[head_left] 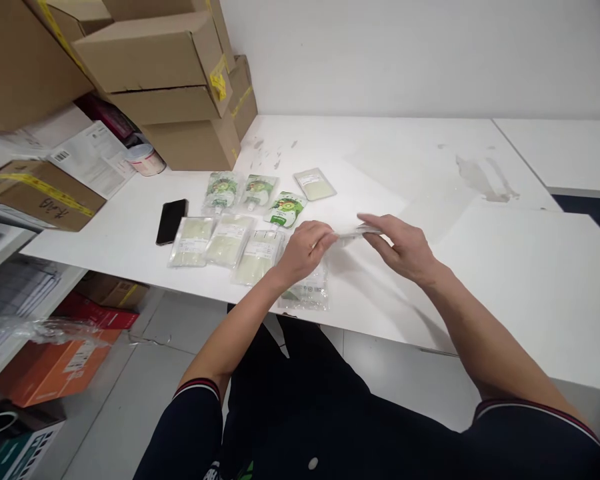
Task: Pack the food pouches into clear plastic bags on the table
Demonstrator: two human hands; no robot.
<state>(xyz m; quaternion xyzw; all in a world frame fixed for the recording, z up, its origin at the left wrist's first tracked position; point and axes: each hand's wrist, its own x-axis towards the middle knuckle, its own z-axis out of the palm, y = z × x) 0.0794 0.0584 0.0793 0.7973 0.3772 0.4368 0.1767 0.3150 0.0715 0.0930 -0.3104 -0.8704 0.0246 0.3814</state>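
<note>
Between my hands, a little above the white table, is a thin flat pouch (353,234) seen nearly edge-on, its print not readable. My left hand (307,250) pinches its left end, and my right hand (400,245) grips its right end between thumb and fingers. Under my left forearm lies a clear plastic-wrapped pouch (307,293), partly hidden. Left of it, several pale green pouches with white labels, one of them a pouch (257,257), lie in a row. Behind them are green printed spout pouches (285,209) and a single labelled pouch (315,184).
A black phone (172,222) lies left of the pouches. Stacked cardboard boxes (180,100) stand at the back left, near a small round tub (146,160) and a taped box (43,193). A clear plastic sheet (420,180) lies on the white table (525,287). Shelves hold an orange box (55,363).
</note>
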